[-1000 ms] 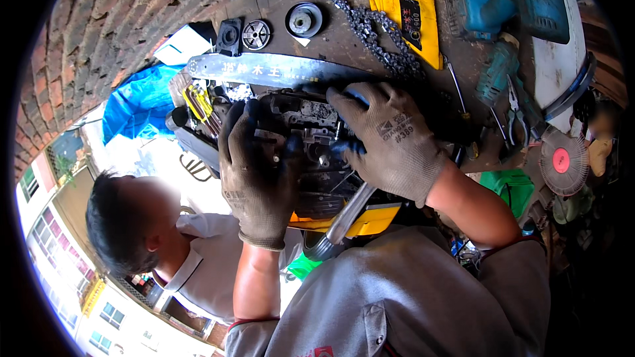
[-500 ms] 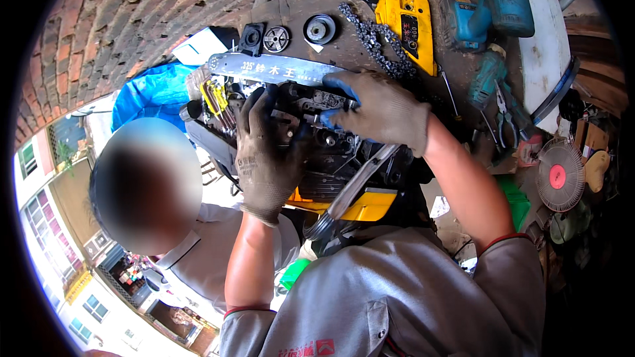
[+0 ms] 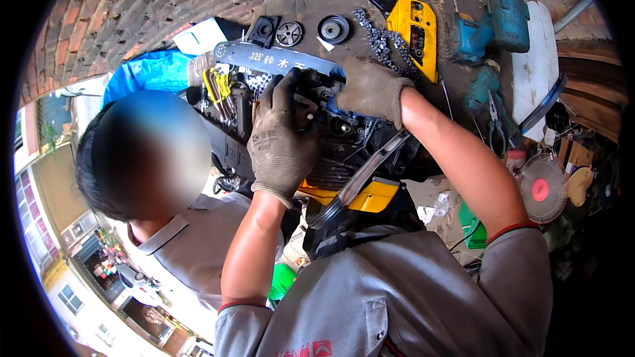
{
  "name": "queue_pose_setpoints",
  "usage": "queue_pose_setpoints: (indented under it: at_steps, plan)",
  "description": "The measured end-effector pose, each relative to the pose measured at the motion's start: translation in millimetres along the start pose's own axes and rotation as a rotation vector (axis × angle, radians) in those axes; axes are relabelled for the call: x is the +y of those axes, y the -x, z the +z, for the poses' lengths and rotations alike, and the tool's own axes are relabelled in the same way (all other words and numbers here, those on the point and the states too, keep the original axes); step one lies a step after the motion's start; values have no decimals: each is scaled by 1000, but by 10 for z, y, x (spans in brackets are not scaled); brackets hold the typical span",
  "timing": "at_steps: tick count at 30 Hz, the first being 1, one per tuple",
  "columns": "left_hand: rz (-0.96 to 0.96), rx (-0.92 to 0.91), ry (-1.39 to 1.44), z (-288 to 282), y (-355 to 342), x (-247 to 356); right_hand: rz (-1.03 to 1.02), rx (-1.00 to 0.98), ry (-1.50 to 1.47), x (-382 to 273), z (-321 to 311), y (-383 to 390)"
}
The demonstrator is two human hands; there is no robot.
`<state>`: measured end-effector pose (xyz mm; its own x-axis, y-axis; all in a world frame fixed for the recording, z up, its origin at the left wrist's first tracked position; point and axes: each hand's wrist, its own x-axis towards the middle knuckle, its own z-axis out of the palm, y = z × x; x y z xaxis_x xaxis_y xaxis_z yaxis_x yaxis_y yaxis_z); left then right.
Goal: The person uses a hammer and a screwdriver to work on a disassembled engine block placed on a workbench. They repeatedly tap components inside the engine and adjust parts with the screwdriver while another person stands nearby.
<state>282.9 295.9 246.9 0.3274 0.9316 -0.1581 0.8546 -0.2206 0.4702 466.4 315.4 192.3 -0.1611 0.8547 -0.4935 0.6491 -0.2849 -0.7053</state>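
A partly dismantled chainsaw, black and yellow with its inner mechanism bared, lies in front of me. A worn bar-shaped handle crosses its near side. My left hand, in a grey-brown glove with dark fingertips, lies over the saw's left part, fingers stretched out. Beyond the body lies the silver guide bar. My right hand, gloved alike, has its fingers bent down into the mechanism by the bar's right end. Whatever its fingertips grip is hidden.
Across the bench's far side are a round drum part, a saw chain and a yellow cover. Rightward lie a teal power tool and pliers. Yellow-handled tools sit at left, near another person.
My right hand has turned and its fingers have bent further down into the mechanism. My left hand stays on the saw. The whole view has shifted a little.
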Motion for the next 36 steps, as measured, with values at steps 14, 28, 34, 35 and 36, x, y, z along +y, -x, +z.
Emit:
queue_pose_setpoints:
  at_steps: [14, 28, 34, 35, 36]
  plan:
    - [138, 59, -35, 28, -16, -165, -119, 59, -21, 184, 34, 119]
    - [56, 50, -59, 48, 25, -87, -144, 123, 22, 234, 58, 90]
    - [101, -17, 11, 55, -32, -112, -212, 162, 18, 382, 152, 41]
    - [161, -2, 17, 90, -56, -140, -177, 175, 30, 461, 190, 18]
    - [200, 17, 19, 95, -34, -216, -123, 153, 12, 351, 161, 145]
